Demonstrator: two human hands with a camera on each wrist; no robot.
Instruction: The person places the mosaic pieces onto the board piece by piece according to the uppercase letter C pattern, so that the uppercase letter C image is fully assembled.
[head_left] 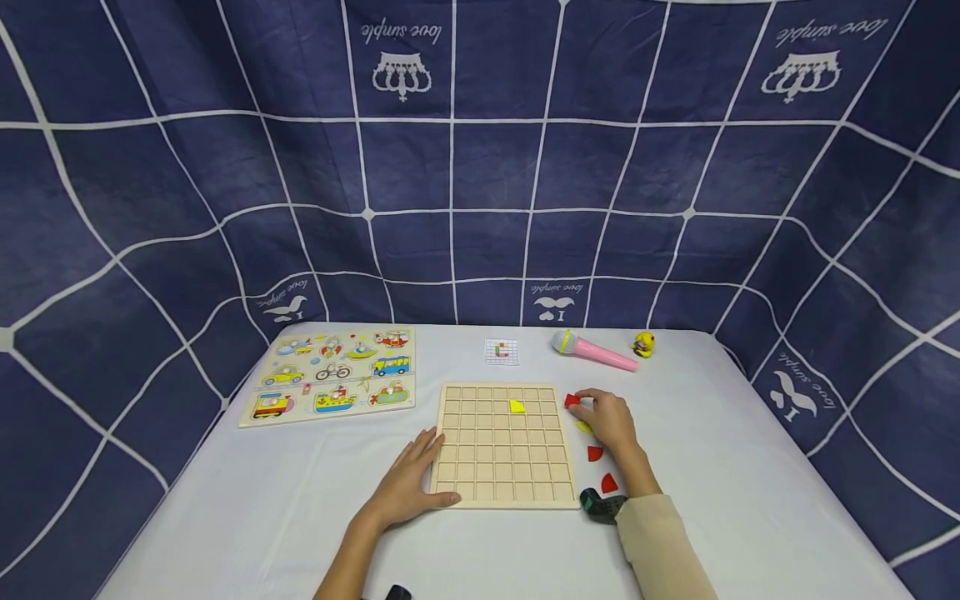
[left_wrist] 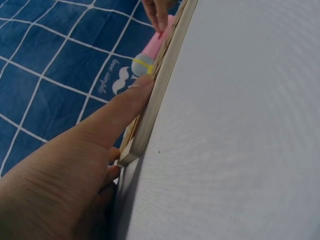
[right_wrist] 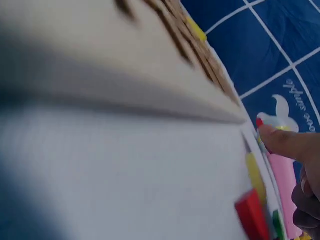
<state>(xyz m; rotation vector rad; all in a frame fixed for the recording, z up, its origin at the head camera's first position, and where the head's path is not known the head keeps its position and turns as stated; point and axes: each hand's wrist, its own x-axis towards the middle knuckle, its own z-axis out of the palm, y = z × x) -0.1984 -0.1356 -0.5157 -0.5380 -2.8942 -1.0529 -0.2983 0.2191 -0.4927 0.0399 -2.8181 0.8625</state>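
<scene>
Upside-down "love simple" [head_left: 401, 32] on blue curtain [head_left: 495, 167]

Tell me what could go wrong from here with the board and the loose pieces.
The right hand pinches a small red piece at its fingertips, so it might slip out. The black wrist device sits close to the lowest red piece and could knock it aside if the arm moves. The left hand touches the grid board; a push there might slide it.
</scene>
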